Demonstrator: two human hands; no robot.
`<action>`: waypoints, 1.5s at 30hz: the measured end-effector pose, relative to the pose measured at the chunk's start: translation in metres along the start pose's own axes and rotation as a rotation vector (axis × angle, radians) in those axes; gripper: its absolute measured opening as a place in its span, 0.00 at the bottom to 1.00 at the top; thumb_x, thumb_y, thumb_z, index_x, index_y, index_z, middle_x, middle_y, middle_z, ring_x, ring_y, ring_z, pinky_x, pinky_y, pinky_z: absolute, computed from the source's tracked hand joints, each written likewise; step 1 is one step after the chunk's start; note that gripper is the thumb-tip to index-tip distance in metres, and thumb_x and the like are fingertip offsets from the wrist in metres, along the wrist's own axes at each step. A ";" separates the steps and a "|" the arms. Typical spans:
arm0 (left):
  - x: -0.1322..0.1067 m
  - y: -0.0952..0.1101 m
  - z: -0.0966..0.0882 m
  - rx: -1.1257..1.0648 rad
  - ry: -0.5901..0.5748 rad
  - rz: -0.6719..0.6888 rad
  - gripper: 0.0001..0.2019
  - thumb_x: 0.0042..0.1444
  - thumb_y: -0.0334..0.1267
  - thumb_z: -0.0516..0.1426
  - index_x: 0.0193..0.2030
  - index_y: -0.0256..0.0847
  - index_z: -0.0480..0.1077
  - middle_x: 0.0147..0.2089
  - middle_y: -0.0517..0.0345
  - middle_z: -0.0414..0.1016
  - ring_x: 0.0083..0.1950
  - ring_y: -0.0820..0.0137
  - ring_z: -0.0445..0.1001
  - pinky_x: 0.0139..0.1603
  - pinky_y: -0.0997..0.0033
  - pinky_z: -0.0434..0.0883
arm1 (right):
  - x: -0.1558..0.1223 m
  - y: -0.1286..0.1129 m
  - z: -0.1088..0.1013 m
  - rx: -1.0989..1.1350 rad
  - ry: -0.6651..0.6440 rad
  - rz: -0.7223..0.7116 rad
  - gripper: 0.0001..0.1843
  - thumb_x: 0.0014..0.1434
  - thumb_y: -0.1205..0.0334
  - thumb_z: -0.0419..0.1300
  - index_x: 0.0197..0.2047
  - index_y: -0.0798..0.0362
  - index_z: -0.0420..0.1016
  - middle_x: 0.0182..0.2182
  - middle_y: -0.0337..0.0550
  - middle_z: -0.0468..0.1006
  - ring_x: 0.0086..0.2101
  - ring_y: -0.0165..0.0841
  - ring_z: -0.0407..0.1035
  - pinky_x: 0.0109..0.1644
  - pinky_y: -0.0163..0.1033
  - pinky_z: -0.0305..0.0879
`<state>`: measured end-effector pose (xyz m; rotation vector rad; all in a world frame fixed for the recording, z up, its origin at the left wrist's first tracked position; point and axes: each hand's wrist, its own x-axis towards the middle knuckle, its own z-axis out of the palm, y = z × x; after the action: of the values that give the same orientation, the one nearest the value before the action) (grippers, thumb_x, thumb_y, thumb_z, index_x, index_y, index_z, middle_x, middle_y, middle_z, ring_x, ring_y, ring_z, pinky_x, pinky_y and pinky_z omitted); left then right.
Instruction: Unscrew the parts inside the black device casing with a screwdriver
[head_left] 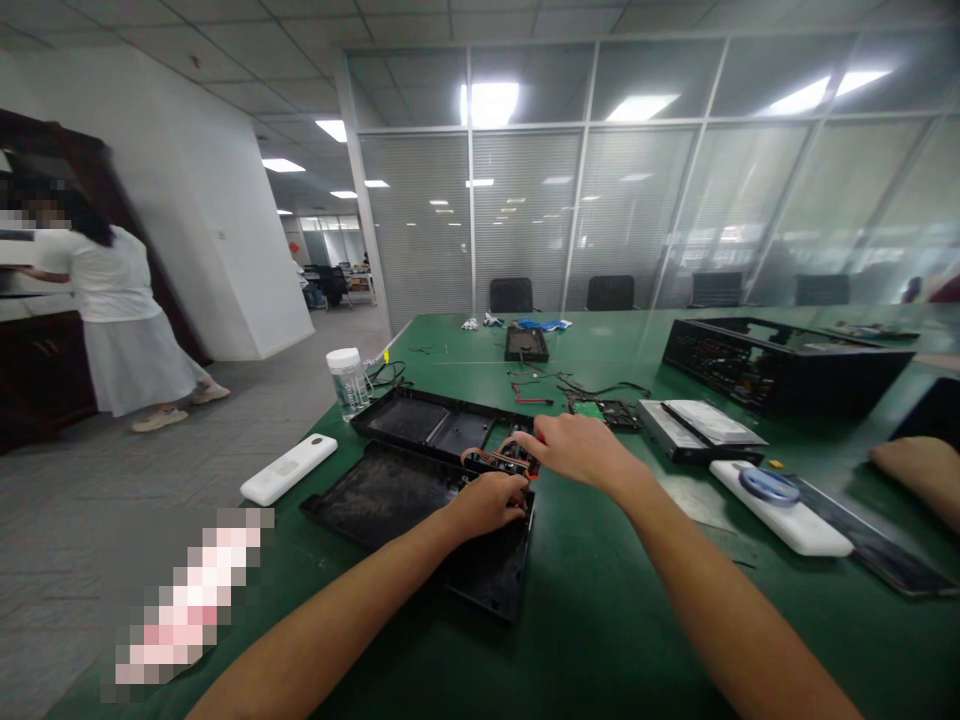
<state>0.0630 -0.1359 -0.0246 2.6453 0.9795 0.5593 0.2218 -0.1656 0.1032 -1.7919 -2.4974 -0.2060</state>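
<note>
An opened black plastic case (409, 410) lies on the green table, its dusty flat cover (390, 490) in front of it. Multi-coloured ribbon cables (480, 457) and small parts show at the case's right end. My left hand (489, 503) rests over the cover's right side, fingers curled together at the edge of those parts. From the right, my right hand (576, 447) reaches into the same end, its fingers closed by the cables. A small orange-red piece shows between both hands. What either hand grips is hidden or too small to make out.
To the right are a metal drive-like box (697, 430), a white device with a blue round top (780, 505) and a large black computer case (780, 365). A lidded bottle (346, 384) and a white device (289, 470) stand left. Another person's arm (919, 475) is at right.
</note>
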 end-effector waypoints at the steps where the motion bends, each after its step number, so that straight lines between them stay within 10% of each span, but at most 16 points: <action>1: 0.000 0.000 0.000 -0.002 0.004 0.005 0.14 0.48 0.30 0.59 0.43 0.38 0.66 0.36 0.58 0.74 0.41 0.68 0.72 0.43 0.74 0.65 | 0.000 0.000 0.000 0.010 -0.006 -0.011 0.29 0.61 0.44 0.37 0.43 0.55 0.70 0.37 0.54 0.76 0.38 0.44 0.70 0.38 0.44 0.60; 19: -0.002 -0.002 0.001 0.038 0.024 0.065 0.13 0.51 0.32 0.58 0.45 0.39 0.66 0.37 0.57 0.73 0.42 0.68 0.70 0.44 0.73 0.64 | 0.003 0.021 -0.003 0.126 -0.010 -0.094 0.26 0.60 0.46 0.41 0.35 0.54 0.73 0.33 0.49 0.76 0.35 0.38 0.70 0.37 0.39 0.60; 24: -0.004 -0.007 -0.004 0.036 0.019 0.170 0.09 0.54 0.34 0.56 0.43 0.39 0.68 0.38 0.57 0.73 0.42 0.70 0.69 0.45 0.74 0.63 | -0.002 0.077 -0.014 0.641 -0.001 -0.087 0.25 0.58 0.44 0.45 0.35 0.56 0.73 0.23 0.40 0.72 0.23 0.29 0.64 0.28 0.34 0.61; 32: -0.007 -0.008 -0.006 0.126 -0.135 0.286 0.06 0.55 0.33 0.55 0.37 0.42 0.72 0.33 0.58 0.72 0.36 0.72 0.69 0.39 0.77 0.63 | 0.002 0.126 0.022 1.683 0.663 0.089 0.13 0.52 0.53 0.56 0.37 0.51 0.67 0.31 0.38 0.69 0.26 0.25 0.63 0.37 0.36 0.69; 38: -0.008 -0.004 -0.018 0.159 -0.021 0.267 0.07 0.56 0.36 0.54 0.40 0.40 0.71 0.36 0.56 0.71 0.39 0.70 0.68 0.44 0.74 0.63 | -0.021 0.091 0.077 1.783 0.412 0.087 0.12 0.51 0.61 0.55 0.24 0.51 0.54 0.20 0.31 0.57 0.19 0.23 0.54 0.24 0.30 0.61; 42: -0.006 -0.019 -0.046 0.169 0.099 0.203 0.10 0.58 0.35 0.51 0.45 0.39 0.68 0.43 0.54 0.71 0.45 0.69 0.67 0.50 0.72 0.61 | -0.057 0.027 0.080 1.273 0.140 -0.015 0.20 0.62 0.50 0.38 0.27 0.52 0.60 0.21 0.36 0.63 0.18 0.25 0.57 0.22 0.33 0.59; 45: -0.005 -0.046 -0.069 0.206 0.131 0.059 0.12 0.57 0.36 0.52 0.48 0.38 0.66 0.48 0.52 0.69 0.46 0.69 0.67 0.49 0.73 0.62 | -0.093 -0.026 0.085 0.689 -0.010 -0.428 0.15 0.57 0.51 0.51 0.41 0.53 0.68 0.38 0.45 0.72 0.35 0.34 0.68 0.36 0.37 0.64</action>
<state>0.0031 -0.0981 0.0179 2.8581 1.0503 0.6866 0.2294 -0.2491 0.0049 -0.9915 -2.4757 0.5764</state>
